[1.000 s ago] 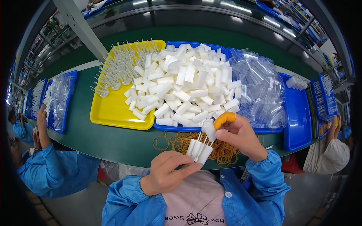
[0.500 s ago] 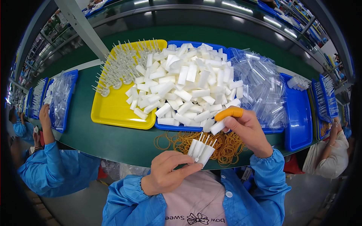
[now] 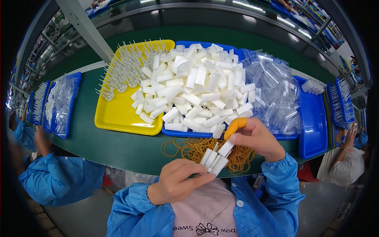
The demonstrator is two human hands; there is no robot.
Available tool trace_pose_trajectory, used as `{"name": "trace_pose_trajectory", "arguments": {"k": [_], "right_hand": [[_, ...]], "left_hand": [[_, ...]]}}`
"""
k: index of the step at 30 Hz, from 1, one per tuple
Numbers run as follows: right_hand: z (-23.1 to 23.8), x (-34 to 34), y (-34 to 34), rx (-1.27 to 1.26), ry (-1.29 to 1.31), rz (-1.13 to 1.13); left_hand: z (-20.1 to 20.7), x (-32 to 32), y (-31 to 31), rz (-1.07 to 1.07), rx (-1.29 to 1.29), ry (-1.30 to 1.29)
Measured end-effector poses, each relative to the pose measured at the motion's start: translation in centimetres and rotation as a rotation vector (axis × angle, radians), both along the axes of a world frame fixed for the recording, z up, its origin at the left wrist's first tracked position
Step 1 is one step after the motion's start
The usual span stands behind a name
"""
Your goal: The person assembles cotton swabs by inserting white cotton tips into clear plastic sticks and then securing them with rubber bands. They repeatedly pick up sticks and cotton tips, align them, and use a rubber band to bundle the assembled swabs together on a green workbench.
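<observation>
Between the thumb and fingers of my left hand [image 3: 173, 182] is a small white pronged holder carrying white foam pieces [image 3: 213, 161], its thin rods pointing up and away from me. My right hand [image 3: 258, 139], with an orange finger cot [image 3: 236, 126] on one finger, pinches another white foam piece [image 3: 226, 147]. That piece is at the rod tips, right above the foam on the holder; whether a rod has entered it I cannot tell. The holder's base is mostly hidden by my left fingers. A large heap of foam pieces [image 3: 199, 94] lies just beyond both hands.
A yellow tray [image 3: 118, 118] at left holds upright pronged holders [image 3: 128, 69]. Loose tan rubber bands [image 3: 185, 148] lie at the table's near edge. To the right are clear plastic sleeves [image 3: 274, 91] and a blue tray [image 3: 312, 126]. Co-workers sit on both sides.
My right hand has brought its foam piece down and slightly left, from above the rubber bands to the holder's rods. My left hand has barely moved. The co-worker's hand at left has shifted.
</observation>
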State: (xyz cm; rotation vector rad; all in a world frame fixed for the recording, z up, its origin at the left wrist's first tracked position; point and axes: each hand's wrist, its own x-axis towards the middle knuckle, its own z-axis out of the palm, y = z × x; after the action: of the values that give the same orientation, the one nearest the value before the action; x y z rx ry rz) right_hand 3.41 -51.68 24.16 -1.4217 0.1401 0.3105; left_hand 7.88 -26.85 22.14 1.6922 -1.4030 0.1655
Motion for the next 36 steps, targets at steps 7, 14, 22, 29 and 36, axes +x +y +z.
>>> {"name": "trace_pose_trajectory", "arguments": {"k": [7,14,22,29,36], "right_hand": [[0.4,-0.5,0.7,-0.11,0.003,0.051],[0.6,-2.1,3.5,-0.34,-0.23,0.05],[0.8,-2.6,4.4,-0.513,-0.398,-0.172],[2.3,-3.5,3.3,-0.677,-0.564,-0.333],[1.3,-6.0,-2.7,-1.157,-0.459,-0.487]], "left_hand": [[0.0,-0.1,0.0,0.035,0.002,-0.068],[-0.3,-0.4,0.3,0.031,-0.053,-0.067],[0.2,-0.1,-0.3,-0.066,-0.073,0.89],[-1.5,0.2,-0.2,-0.14,-0.21,1.173],[-0.7,1.6,0.7,0.035,-0.436,1.427]]}}
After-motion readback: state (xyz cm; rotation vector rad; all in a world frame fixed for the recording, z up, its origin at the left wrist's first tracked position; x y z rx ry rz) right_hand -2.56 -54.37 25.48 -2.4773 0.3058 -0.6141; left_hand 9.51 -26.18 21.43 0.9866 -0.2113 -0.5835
